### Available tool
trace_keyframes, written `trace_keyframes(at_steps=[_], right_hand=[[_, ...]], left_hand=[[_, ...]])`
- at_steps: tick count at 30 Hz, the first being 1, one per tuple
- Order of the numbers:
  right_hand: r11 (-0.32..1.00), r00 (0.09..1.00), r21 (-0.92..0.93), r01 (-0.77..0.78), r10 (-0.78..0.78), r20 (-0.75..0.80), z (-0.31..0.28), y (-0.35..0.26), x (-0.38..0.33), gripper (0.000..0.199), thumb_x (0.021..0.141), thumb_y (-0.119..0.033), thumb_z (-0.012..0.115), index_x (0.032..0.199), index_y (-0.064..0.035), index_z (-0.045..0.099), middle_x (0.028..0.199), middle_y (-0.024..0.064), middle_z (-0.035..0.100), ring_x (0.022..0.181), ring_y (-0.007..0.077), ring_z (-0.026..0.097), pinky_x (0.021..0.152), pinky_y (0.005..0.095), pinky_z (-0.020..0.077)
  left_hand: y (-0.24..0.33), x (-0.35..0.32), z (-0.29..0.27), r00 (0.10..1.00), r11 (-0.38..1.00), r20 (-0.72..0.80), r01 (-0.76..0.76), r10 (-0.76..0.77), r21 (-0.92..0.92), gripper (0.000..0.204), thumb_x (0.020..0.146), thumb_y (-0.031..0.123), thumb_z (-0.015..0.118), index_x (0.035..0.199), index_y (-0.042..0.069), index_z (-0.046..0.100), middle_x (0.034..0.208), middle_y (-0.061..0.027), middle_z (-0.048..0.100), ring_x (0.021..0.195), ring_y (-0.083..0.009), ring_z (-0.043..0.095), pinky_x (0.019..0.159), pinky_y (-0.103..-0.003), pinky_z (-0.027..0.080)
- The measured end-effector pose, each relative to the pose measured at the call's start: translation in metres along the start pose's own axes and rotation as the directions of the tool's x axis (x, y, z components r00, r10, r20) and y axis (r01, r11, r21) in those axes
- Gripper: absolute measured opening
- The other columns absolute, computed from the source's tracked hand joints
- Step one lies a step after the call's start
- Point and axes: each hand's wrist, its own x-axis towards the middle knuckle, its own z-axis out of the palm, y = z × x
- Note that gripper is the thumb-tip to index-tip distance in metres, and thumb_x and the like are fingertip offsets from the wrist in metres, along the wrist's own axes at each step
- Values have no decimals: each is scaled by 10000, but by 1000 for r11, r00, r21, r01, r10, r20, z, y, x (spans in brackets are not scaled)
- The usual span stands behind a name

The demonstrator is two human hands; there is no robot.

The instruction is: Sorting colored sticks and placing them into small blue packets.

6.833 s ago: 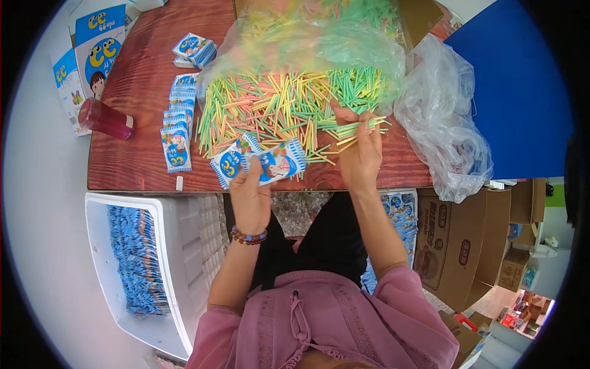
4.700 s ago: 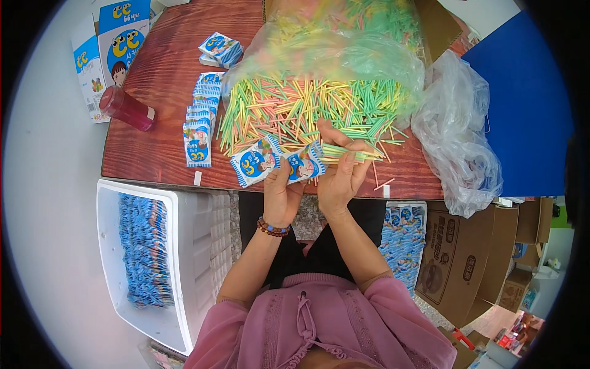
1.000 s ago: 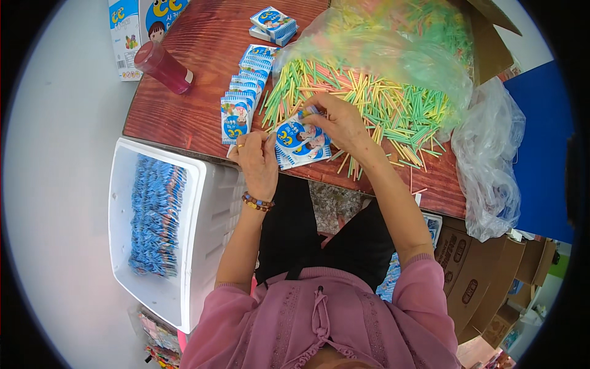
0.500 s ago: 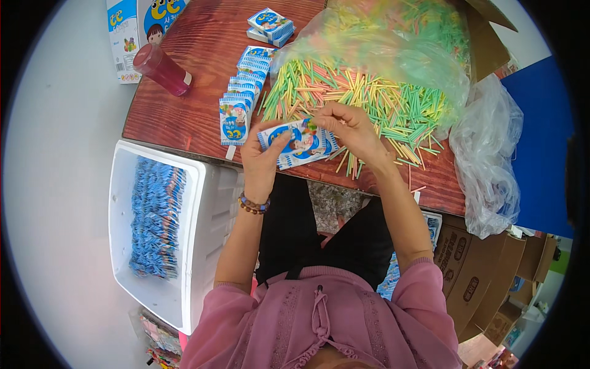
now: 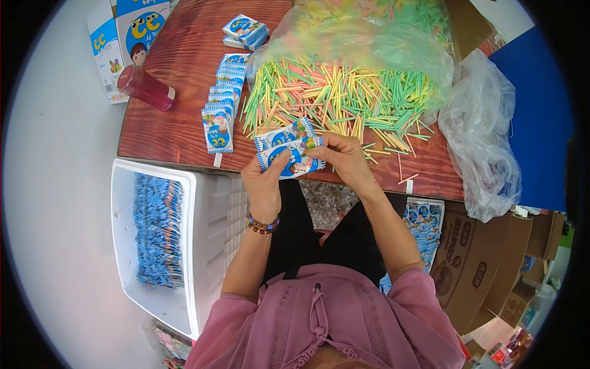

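My left hand holds a small fan of blue-and-white packets at the front edge of the wooden table. My right hand pinches the right end of the top packet. Just beyond the hands lies a wide heap of thin coloured sticks, green, yellow, pink and orange, partly under a clear plastic bag. To the left, a row of overlapping blue packets runs up the table.
A white bin with blue packets packed inside stands at my left knee. A red bottle and blue-white cartons sit at the table's far left. Crumpled clear plastic hangs at the right edge, cardboard boxes below.
Earlier my right hand was among the sticks picking some up; now both hands meet on the packets at the table's edge. The camera view has shifted to the right.
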Motion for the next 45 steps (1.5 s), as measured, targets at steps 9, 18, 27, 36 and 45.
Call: trace_keyframes(at_steps=[9, 18, 27, 36, 45], right_hand=[[981, 992, 150, -126, 126, 11, 1, -12, -13, 112, 864, -82, 678, 886, 28, 682, 800, -14, 637, 755, 27, 540, 653, 201, 455], [996, 999, 81, -40, 41, -4, -7, 6, -19, 120, 880, -90, 666, 918, 23, 674, 792, -21, 645, 744, 22, 539, 663, 205, 452], [947, 948, -64, 313, -308, 85, -29, -4, -27, 260, 804, -80, 702, 1046, -20, 629, 1176, 89, 570, 1073, 182, 539, 901, 312, 414], [784, 877, -400, 474, -383, 289, -25, -5, -24, 267, 756, -130, 736, 1013, -72, 696, 1367, 116, 495, 1318, 307, 372, 1087, 432, 259], [800, 928, -598, 46, -257, -271, -104, -27, -55, 151, 829, 8, 643, 980, 13, 650, 886, 62, 618, 845, 150, 608, 733, 278, 480]], left_hand=[[-8, -8, -2, 999, 995, 34, -29, 26, 93, 132, 864, -9, 655, 992, -33, 680, 937, -55, 694, 802, -74, 622, 737, -226, 493], [-9, -13, 9, 997, 992, -44, -53, 59, 118, 93, 874, 70, 685, 912, -13, 704, 845, -4, 674, 722, -29, 558, 649, -200, 455], [-12, -8, 1, 992, 986, -70, 95, -105, -134, 157, 925, 99, 625, 1015, -22, 667, 955, -27, 676, 793, -54, 593, 707, -225, 479], [-22, -12, 7, 990, 986, -37, 132, -137, -102, 165, 952, 167, 590, 989, 25, 665, 916, -44, 690, 737, -103, 639, 586, -238, 486], [-32, -11, -8, 991, 972, 36, 131, -126, -193, 112, 943, 111, 594, 988, 40, 666, 988, -21, 677, 826, -84, 633, 681, -260, 499]])
